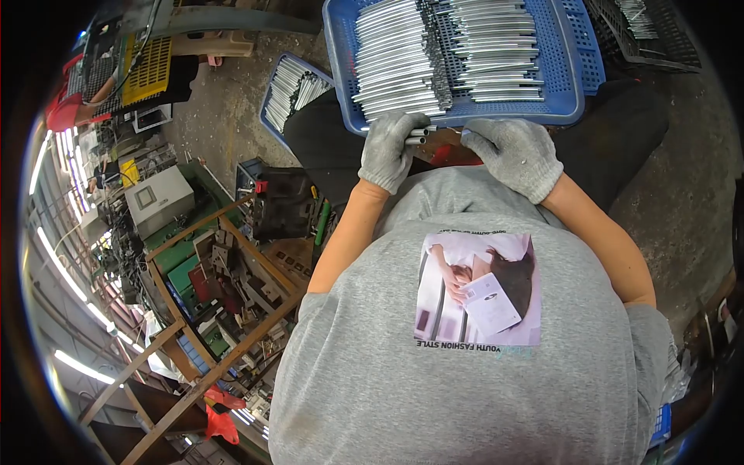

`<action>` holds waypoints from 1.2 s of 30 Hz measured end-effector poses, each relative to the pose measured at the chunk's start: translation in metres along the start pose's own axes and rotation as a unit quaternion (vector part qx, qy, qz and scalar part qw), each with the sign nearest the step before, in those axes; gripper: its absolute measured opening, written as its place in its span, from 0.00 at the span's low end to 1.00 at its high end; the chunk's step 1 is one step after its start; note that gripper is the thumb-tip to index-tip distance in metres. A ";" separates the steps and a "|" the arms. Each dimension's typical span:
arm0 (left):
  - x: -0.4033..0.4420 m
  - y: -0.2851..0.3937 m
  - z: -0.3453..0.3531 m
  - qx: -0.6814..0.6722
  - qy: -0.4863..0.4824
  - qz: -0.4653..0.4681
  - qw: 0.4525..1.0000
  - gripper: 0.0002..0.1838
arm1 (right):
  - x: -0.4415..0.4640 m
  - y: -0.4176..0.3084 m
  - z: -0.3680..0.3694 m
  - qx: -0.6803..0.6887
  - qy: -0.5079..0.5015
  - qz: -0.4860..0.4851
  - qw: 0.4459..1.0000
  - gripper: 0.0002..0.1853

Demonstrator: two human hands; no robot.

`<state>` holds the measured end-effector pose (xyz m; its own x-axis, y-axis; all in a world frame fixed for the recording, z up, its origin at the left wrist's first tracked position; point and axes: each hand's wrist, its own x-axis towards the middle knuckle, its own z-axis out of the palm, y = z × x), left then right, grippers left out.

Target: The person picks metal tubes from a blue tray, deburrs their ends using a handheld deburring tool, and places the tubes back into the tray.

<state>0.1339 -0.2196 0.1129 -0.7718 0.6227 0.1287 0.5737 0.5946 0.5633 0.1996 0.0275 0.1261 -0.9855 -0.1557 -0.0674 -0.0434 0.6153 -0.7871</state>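
While the left hand (390,149) grips metal tubes (418,137), ends jutting past curled fingers (414,122), right hand (515,151) half-curled, grip unclear

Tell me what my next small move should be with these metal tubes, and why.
Perhaps bring your right hand left, to the metal tubes: your left hand grips them with open ends pointing toward the right hand, and a gap remains between. Whether the right hand pinches anything is unclear.
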 end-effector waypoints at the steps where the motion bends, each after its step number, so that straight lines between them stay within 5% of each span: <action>1: 0.000 0.003 -0.001 0.001 0.000 0.000 1.000 0.19 | 0.000 -0.001 -0.001 -0.008 0.014 -0.020 1.000 0.14; 18: -0.010 0.029 -0.008 0.022 0.008 0.008 1.000 0.22 | -0.001 -0.009 -0.005 -0.077 -0.018 -0.030 0.996 0.12; 20: -0.011 0.029 -0.006 0.039 0.007 0.011 0.999 0.23 | -0.003 -0.014 -0.005 -0.082 -0.085 -0.026 0.993 0.12; 30: -0.009 0.034 -0.007 0.067 0.009 0.014 0.998 0.26 | 0.004 -0.007 -0.006 -0.020 -0.041 0.012 0.999 0.13; 36: -0.012 0.033 -0.004 0.075 0.012 0.009 0.997 0.25 | 0.004 -0.018 -0.016 0.006 -0.097 0.012 0.995 0.14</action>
<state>0.1607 -0.2100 0.1332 -0.7668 0.6222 0.1579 0.6200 0.6542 0.4332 0.1940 0.0287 0.1498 -0.9357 -0.2882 -0.2033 -0.0169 0.6123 -0.7905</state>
